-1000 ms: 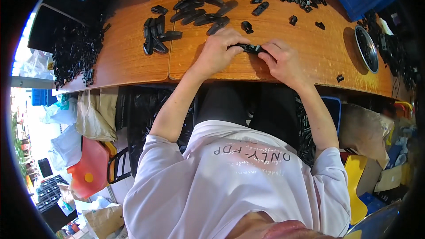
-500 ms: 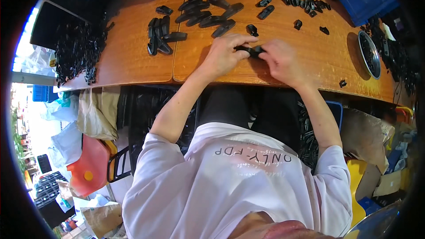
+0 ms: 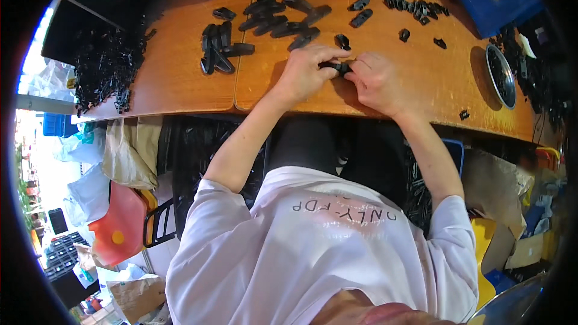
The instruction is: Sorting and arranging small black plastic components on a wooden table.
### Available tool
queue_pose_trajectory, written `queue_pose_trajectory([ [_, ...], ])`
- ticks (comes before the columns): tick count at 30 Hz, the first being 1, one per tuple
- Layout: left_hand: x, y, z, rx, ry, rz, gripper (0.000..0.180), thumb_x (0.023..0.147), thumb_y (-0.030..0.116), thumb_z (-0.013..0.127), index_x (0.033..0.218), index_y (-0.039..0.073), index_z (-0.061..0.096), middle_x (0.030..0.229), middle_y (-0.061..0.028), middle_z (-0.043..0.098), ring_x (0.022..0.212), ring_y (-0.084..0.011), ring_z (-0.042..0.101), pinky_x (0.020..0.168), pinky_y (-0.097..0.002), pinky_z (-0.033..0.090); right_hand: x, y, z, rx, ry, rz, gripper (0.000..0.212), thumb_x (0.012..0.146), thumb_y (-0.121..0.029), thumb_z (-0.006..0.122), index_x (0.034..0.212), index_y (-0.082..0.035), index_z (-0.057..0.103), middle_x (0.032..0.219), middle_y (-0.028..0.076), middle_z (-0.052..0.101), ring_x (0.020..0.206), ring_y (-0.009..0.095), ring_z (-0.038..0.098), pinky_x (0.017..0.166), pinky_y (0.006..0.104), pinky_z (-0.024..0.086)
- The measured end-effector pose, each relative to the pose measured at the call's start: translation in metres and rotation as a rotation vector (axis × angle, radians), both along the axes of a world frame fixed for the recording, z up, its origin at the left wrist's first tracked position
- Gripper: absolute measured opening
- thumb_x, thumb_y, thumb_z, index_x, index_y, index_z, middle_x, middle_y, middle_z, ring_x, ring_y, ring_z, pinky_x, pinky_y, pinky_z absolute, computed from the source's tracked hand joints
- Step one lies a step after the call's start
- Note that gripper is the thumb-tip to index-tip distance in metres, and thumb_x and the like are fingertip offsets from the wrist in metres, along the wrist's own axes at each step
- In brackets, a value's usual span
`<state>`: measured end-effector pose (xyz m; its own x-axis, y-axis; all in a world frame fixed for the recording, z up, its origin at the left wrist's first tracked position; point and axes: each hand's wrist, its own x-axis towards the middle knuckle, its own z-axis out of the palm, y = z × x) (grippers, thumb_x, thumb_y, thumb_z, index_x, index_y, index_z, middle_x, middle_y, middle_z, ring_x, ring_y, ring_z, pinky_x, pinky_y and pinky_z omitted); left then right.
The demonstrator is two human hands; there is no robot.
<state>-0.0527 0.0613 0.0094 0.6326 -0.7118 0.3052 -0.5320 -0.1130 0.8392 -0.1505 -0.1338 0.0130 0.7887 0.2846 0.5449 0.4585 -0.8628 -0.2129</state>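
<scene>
over tabletop (image 3: 427, 78), black piece (image 3: 342, 68) roughly left-to-right

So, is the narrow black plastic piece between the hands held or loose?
Held: the left hand pinches the black piece; the right hand touches its end.

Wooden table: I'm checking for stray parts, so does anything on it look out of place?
Perhaps one small black piece, alone by the near edge of the wooden table, to the right of the right hand: it looks stray, since most other black pieces lie in groups.
</scene>
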Motion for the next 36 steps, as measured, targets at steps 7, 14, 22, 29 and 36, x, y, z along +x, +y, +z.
queue_pose_trajectory([
  [7, 0.006, 0.003, 0.008, 0.21, -0.629, 0.126, 0.027, 0.082, 0.006, 0.074, 0.108, 0.007, 0.07, 0.105, -0.0099, 0.067, 0.111, -0.0335, 0.06, 0.1, -0.048, 0.044, 0.023, -0.017, -0.008, 0.473, 0.098, -0.097, 0.017, 0.092, -0.019, 0.073, 0.102, -0.005, 0.075, 0.099, 0.014, 0.072, 0.089, 0.033, 0.069, 0.077, 0.0402, 0.055],
  [14, 0.104, -0.018, 0.005, 0.125, -0.913, 0.163, 0.023, 0.087, 0.014, 0.068, 0.108, 0.006, 0.069, 0.132, -0.0132, 0.064, 0.127, -0.0362, 0.056, 0.112, -0.0509, 0.038, 0.06, -0.01, -0.01, 0.217, 0.088, -0.277, 0.024, 0.093, -0.019, 0.068, 0.114, -0.01, 0.073, 0.1, 0.013, 0.065, 0.096, 0.036, 0.067, 0.079, 0.0457, 0.055],
  [22, 0.081, 0.022, 0.005, 0.332, -0.615, 0.211, 0.026, 0.091, 0.016, 0.061, 0.113, 0.003, 0.067, 0.135, -0.0137, 0.062, 0.127, -0.0355, 0.056, 0.109, -0.0455, 0.043, 0.051, -0.017, -0.012, 0.304, 0.041, -0.214, 0.025, 0.092, -0.012, 0.066, 0.116, -0.008, 0.07, 0.11, 0.014, 0.065, 0.1, 0.036, 0.066, 0.083, 0.0441, 0.055],
  [29, 0.067, 0.04, 0.017, 0.387, -0.62, 0.288, 0.029, 0.09, 0.017, 0.063, 0.115, 0.003, 0.068, 0.134, -0.0149, 0.061, 0.125, -0.0368, 0.057, 0.108, -0.0447, 0.044, 0.08, -0.01, -0.022, -0.049, -0.009, -0.349, 0.033, 0.086, -0.009, 0.067, 0.119, -0.013, 0.068, 0.108, 0.013, 0.063, 0.107, 0.033, 0.062, 0.083, 0.0446, 0.055],
  [36, 0.065, 0.013, 0.032, 0.271, -0.711, 0.383, 0.038, 0.088, -0.001, 0.055, 0.123, 0.004, 0.067, 0.143, -0.0149, 0.058, 0.129, -0.0357, 0.057, 0.108, -0.0468, 0.046, 0.01, -0.053, -0.023, 0.371, -0.027, -0.402, 0.015, 0.094, -0.008, 0.064, 0.109, -0.008, 0.067, 0.085, 0.02, 0.069, 0.079, 0.041, 0.069, 0.065, 0.049, 0.054],
])
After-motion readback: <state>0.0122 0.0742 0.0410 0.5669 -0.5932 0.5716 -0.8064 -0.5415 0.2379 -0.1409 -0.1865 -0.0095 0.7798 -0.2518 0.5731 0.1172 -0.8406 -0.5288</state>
